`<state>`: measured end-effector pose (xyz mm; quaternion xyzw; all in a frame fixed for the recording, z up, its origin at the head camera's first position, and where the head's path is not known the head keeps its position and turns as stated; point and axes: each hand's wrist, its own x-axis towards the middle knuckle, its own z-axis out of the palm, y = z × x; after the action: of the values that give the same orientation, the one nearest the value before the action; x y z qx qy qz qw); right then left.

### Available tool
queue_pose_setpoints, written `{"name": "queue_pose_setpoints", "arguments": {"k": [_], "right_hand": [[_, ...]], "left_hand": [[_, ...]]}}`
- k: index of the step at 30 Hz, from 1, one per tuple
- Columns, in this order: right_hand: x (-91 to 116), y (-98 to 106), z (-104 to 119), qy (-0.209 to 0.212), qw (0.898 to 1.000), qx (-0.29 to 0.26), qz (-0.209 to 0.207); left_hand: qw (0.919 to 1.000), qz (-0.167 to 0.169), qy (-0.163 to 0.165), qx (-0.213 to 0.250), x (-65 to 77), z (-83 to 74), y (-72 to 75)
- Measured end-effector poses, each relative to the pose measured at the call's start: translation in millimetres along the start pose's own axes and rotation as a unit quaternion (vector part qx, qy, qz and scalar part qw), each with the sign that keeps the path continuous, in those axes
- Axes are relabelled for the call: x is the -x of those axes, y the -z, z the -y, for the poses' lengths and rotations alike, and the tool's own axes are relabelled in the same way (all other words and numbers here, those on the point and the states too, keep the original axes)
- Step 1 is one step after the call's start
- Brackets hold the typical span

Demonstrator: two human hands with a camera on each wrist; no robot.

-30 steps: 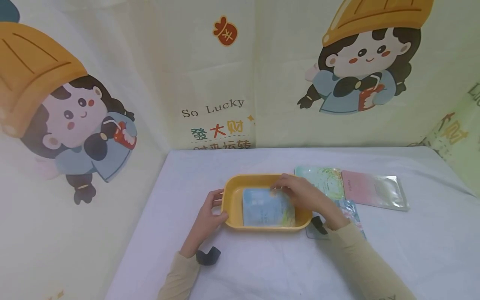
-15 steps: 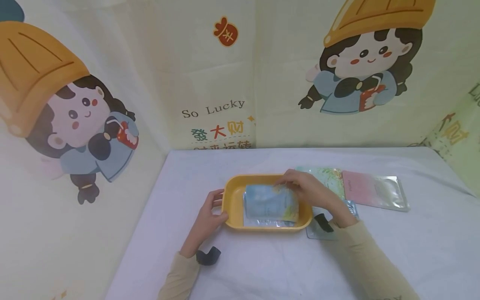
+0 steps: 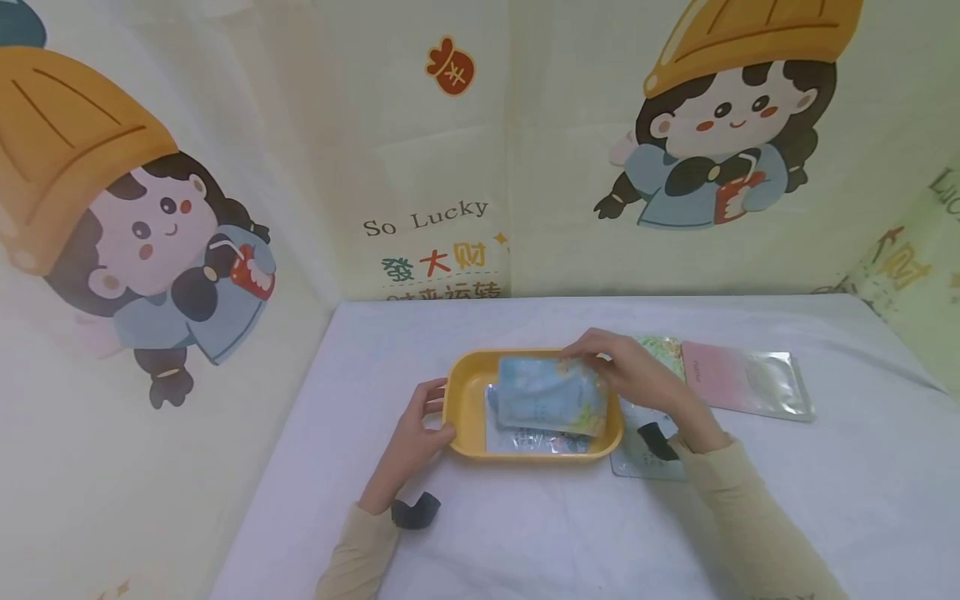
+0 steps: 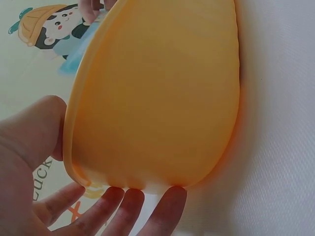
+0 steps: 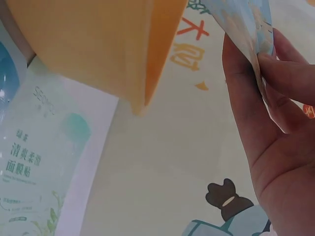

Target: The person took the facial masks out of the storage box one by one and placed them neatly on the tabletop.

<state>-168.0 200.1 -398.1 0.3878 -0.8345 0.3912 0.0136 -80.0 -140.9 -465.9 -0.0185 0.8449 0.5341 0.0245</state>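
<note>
A light-blue face mask packet is raised above the yellow tray. My right hand pinches it by its upper right corner. In the right wrist view, thumb and fingers press the packet between them. Another mask packet lies flat inside the tray, partly covered by the raised one. My left hand holds the tray's left end. The left wrist view has the thumb at the rim and the fingertips against the tray's outer wall.
To the tray's right lie a pink and silver mask packet, a floral green one and a pale green one, partly under my right forearm. White cloth covers the table. A printed curtain hangs behind.
My right hand has lifted the light-blue packet up and slightly right, uncovering the packet beneath it in the tray. The left hand and tray have stayed in place.
</note>
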Motion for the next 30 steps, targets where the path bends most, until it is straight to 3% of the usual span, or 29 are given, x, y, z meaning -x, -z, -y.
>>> {"name": "queue_pose_setpoints", "arguments": {"k": [19, 30], "right_hand": [[10, 31, 3, 0.02, 0.999, 0.021, -0.041], [20, 47, 1, -0.006, 0.999, 0.03, -0.034]], "left_hand": [[1.0, 0.003, -0.002, 0.001, 0.0, 1.2, -0.3], [0.9998, 0.004, -0.012, 0.017, 1.3, -1.3, 0.9]]}}
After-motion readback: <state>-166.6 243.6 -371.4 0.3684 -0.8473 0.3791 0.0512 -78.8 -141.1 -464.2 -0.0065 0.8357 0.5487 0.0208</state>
